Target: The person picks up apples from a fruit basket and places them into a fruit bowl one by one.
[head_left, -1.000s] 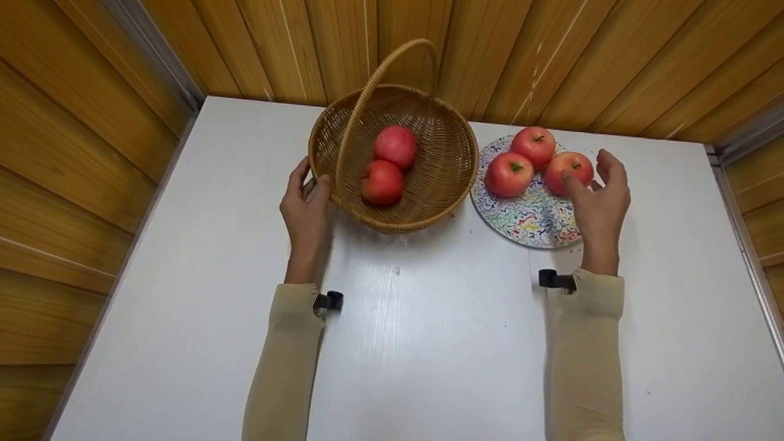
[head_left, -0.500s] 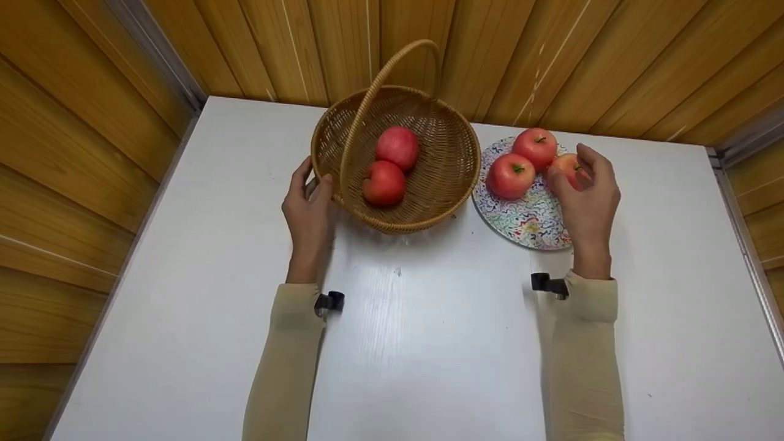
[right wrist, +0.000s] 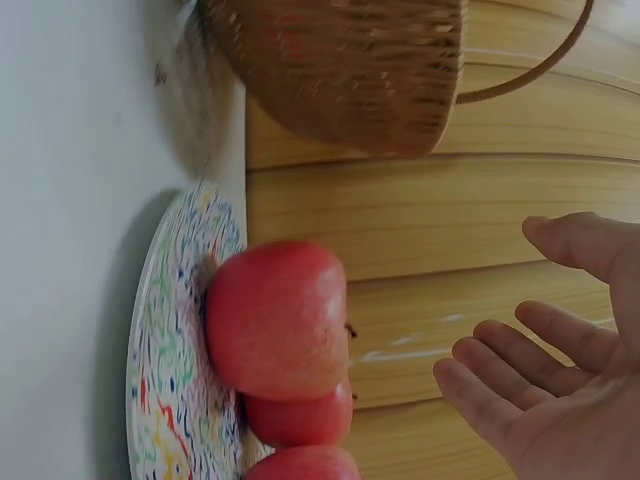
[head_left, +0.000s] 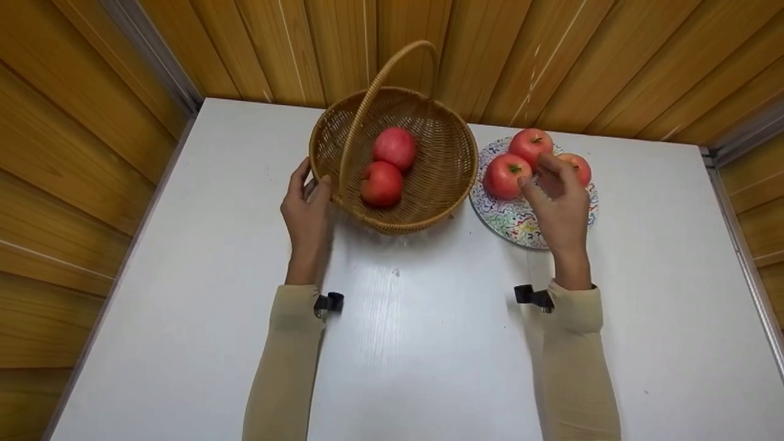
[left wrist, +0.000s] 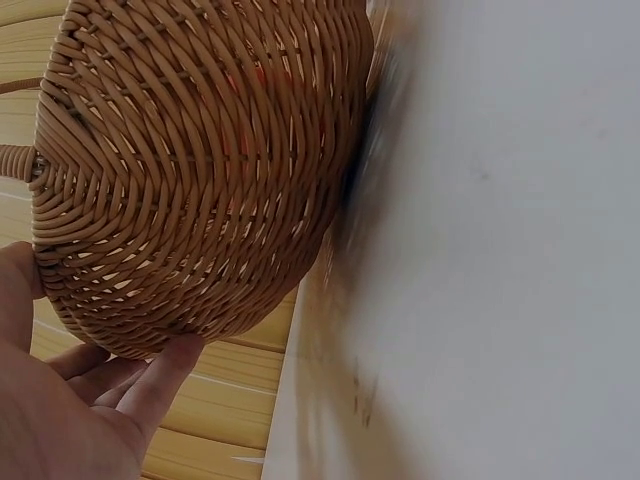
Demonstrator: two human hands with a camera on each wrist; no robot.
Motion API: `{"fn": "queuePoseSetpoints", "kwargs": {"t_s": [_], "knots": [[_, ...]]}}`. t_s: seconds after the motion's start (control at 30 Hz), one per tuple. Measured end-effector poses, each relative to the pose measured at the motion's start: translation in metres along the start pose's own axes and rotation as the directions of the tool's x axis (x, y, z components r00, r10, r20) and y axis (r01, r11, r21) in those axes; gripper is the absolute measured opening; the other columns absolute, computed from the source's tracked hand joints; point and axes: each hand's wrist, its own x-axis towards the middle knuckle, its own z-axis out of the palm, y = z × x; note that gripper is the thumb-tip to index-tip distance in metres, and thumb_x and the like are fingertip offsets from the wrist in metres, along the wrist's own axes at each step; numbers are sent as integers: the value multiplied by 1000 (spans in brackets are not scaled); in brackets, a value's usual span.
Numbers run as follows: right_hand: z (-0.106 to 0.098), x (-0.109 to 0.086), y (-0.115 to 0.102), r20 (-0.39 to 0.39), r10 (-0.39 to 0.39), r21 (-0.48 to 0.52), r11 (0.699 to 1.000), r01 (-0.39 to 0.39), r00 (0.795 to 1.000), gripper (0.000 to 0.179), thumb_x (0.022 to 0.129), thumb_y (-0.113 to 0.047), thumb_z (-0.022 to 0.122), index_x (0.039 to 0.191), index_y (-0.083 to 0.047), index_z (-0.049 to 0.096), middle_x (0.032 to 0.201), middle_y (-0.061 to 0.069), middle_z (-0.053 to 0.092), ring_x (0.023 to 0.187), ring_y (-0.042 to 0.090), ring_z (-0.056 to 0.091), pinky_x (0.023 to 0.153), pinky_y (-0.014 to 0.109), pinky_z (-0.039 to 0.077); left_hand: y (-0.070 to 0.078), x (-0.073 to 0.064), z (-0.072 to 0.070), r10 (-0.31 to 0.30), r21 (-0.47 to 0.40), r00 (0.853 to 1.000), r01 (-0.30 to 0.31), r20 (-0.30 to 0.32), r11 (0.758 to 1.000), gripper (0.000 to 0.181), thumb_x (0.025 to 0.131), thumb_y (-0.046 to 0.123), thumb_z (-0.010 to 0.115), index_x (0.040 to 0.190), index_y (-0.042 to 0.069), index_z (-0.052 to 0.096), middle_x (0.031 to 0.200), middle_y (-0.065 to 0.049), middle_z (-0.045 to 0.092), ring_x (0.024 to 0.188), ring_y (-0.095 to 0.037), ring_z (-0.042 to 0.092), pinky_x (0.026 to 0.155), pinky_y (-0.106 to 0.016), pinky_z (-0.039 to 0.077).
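A brown wicker basket (head_left: 449, 162) with an arched handle (head_left: 365, 101) holds two red apples, the upper apple (head_left: 394, 148) touching the lower apple (head_left: 382, 184). At its left rim, my left hand (head_left: 306, 211) holds the basket with thumb and fingers against the weave. Three more apples sit on a round, colourfully speckled plate (head_left: 511, 223): a back apple (head_left: 530, 145), a front-left apple (head_left: 506, 176) and a right apple (head_left: 578, 168), partly hidden. Above the plate, my right hand (head_left: 562, 205) hovers with spread fingers and nothing in them, thumb and fingertips close to the front-left apple.
Basket and plate stand side by side at the back of a white table (head_left: 422, 343). A wood-plank wall (head_left: 490, 55) rises right behind them, and another plank wall (head_left: 73, 184) flanks the left. Each sleeve cuff carries a small black camera (head_left: 533, 296).
My right hand has moved left across the plate, from around the right apple to beside the front-left apple. My left hand stays at the basket, and the apples have not moved.
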Motion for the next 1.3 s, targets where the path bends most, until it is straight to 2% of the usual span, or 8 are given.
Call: {"fn": "queuePoseSetpoints", "kwargs": {"t_s": [0.2, 0.33, 0.67, 0.93, 1.1, 1.3], "knots": [[11, -8, -7, 36, -24, 137, 990, 19, 999, 46, 97, -1, 77, 139, 8, 63, 138, 20, 65, 131, 39, 60, 110, 42, 52, -3, -3, -1, 1, -5, 1000, -1, 6, 1000, 50, 105, 21, 67, 153, 10, 57, 152, -8, 58, 137, -33, 58, 98, -35, 59], [21, -10, -10, 97, -4, 155, 988, -11, 995, 47, 97, -4, 78, 140, 7, 62, 140, 20, 64, 132, 37, 60, 112, 47, 50, -3, -3, 0, -1, -6, 1000, 1, 11, 1000, 51, 105, 22, 67, 153, 11, 57, 151, -9, 58, 136, -33, 59, 98, -35, 59], [43, -7, -29, 166, -39, 100, 995, 23, 985, 52, 96, -6, 79, 144, 3, 60, 143, 16, 64, 130, 28, 63, 110, 44, 51, 0, -2, -1, 28, 27, 999, -28, 16, 999, 49, 106, 21, 67, 153, 10, 56, 153, -9, 56, 136, -33, 59, 100, -36, 58], [67, 1, -40, 300, -99, 33, 995, 93, 949, 53, 95, -3, 79, 144, 6, 59, 143, 19, 62, 132, 35, 61, 114, 45, 48, 2, 0, 0, -2, -2, 1000, 2, 27, 1000, 52, 106, 12, 65, 155, 0, 51, 157, -20, 51, 139, -41, 55, 104, -38, 56], [80, 6, -46, 362, -120, -17, 991, 135, 924, 53, 95, -1, 80, 143, 7, 59, 143, 20, 62, 131, 33, 60, 112, 50, 49, 1, -1, 0, 17, 7, 1000, -17, 16, 1000, 51, 106, 17, 66, 154, 6, 54, 154, -15, 55, 137, -37, 57, 103, -36, 57], [92, 9, -46, 416, -133, -100, 977, 191, 900, 55, 96, -7, 81, 145, 3, 59, 141, 20, 62, 130, 30, 59, 112, 43, 50, 0, -1, 0, 24, -3, 1000, -24, 20, 1000, 51, 105, 23, 69, 153, 10, 57, 152, -12, 57, 136, -33, 59, 101, -36, 58]]}}
